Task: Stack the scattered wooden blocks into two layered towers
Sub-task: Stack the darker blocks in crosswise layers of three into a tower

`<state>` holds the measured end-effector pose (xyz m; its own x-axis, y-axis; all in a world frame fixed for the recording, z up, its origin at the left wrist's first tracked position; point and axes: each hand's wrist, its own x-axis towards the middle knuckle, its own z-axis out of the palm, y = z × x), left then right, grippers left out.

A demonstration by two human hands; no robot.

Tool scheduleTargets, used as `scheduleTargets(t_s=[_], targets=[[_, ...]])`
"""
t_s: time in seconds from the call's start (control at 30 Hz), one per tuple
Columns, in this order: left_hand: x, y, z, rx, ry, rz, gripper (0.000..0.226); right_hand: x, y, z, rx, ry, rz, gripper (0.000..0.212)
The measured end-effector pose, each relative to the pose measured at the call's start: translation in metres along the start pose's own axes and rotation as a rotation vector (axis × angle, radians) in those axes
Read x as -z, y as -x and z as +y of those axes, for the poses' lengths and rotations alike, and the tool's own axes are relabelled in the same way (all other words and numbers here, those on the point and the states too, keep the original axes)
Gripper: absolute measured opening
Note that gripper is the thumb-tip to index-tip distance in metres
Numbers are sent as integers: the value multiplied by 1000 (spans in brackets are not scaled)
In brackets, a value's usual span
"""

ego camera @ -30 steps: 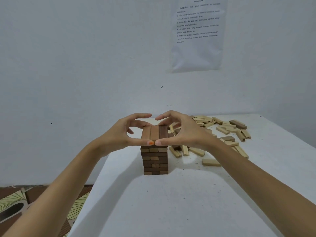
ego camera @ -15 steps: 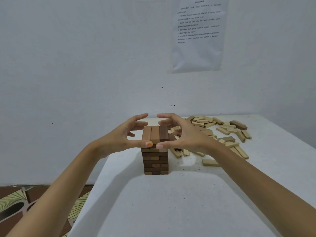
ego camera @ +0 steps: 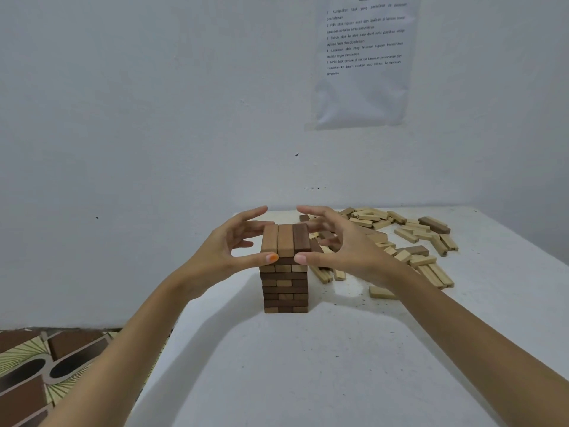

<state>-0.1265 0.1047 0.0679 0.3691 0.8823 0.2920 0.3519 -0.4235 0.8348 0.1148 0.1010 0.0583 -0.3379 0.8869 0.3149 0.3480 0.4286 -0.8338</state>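
Left hand [ego camera: 228,251]: fingers spread and loosely arched beside the top of the tower, thumb tip laid against its front face just under the top layer; nothing pinched.
Right hand [ego camera: 345,251]: mirrors it on the other side, fingers splayed, thumb on the same face, a small gap between the two thumbs.
Layered tower of dark and mid-brown wooden blocks [ego camera: 284,288]: upright between the hands, near the left edge of the white desk [ego camera: 308,365]; three blocks side by side form the top layer [ego camera: 285,240].
Scattered pale wooden blocks [ego camera: 412,238]: loose heap right of and behind the tower, a few dark ones among them.
Progress, as I judge it: one tower up, the second not begun.
Change: a second ago the fingers curled close over the top; now they are wider apart. Tower unmoved.
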Motion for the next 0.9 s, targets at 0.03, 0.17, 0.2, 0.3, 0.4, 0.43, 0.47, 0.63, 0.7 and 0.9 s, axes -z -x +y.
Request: scheduleTargets(t_s=[0.03, 0.17, 0.2, 0.3, 0.4, 0.43, 0.47, 0.63, 0.7, 0.9], targets=[[0, 0, 0, 3, 12, -5, 80, -1, 0, -1, 3, -3, -3, 77], [-1, -1, -3, 13, 35, -10, 80, -6, -1, -2, 9, -8, 0, 74], [-1, -1, -3, 14, 41, -12, 80, -7, -2, -2, 8, -7, 3, 73], [0, -2, -5, 15, 44, -25, 78, -9, -3, 0, 8, -11, 12, 74], [1, -4, -6, 20, 46, -34, 78, -10, -4, -1, 11, -17, 20, 78], [1, -5, -6, 20, 51, -39, 79, -10, -4, -2, 12, -19, 23, 79], [1, -5, -6, 20, 54, -43, 80, -10, -3, -2, 12, -21, 26, 79], [1, -7, -6, 14, 74, -70, 78, -11, 0, -4, 3, -26, 50, 73], [1, -7, -7, 13, 76, -75, 74, -12, 0, -4, 8, -23, 62, 69], [2, -9, -8, 8, 82, -82, 73, -13, -1, -2, -7, -14, 68, 68]])
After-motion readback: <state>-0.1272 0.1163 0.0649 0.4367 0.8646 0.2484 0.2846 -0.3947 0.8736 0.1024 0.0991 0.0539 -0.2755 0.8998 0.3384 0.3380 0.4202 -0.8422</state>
